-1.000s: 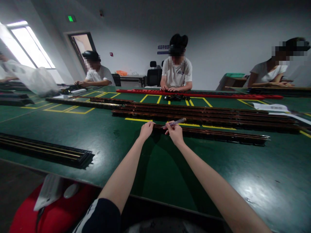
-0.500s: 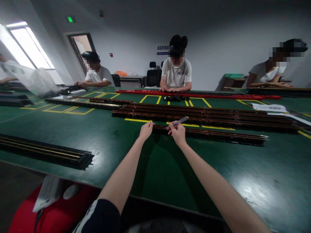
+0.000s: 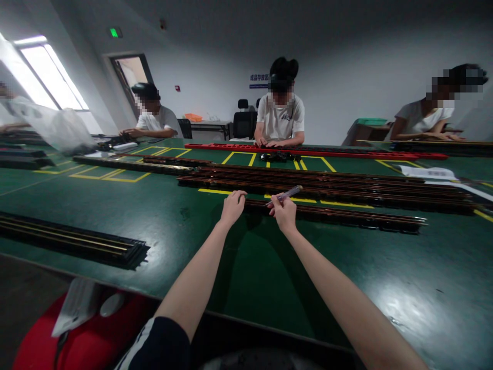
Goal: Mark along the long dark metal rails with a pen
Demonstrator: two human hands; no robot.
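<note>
In my right hand (image 3: 284, 211) is a slim screwdriver-like tool (image 3: 289, 193) with a clear handle. Its thin tip points down and left at a long dark strip (image 3: 346, 213) with copper-coloured lines. My left hand (image 3: 233, 208) is at the left end of this strip, its fingers bent together over it; the fingertips are partly hidden. Just beyond both hands lies a bundle of similar long strips (image 3: 327, 182).
The green table (image 3: 173, 241) carries yellow tape marks. Another stack of dark strips (image 3: 69, 239) lies at the left. Across from me, a co-worker (image 3: 281, 115) works at a long red rail (image 3: 346, 152). White paper (image 3: 427, 172) lies at the right.
My left fingers have lifted and straightened slightly at the strip's end. The right hand and its tool have shifted very little; the whole view has drifted slightly.
</note>
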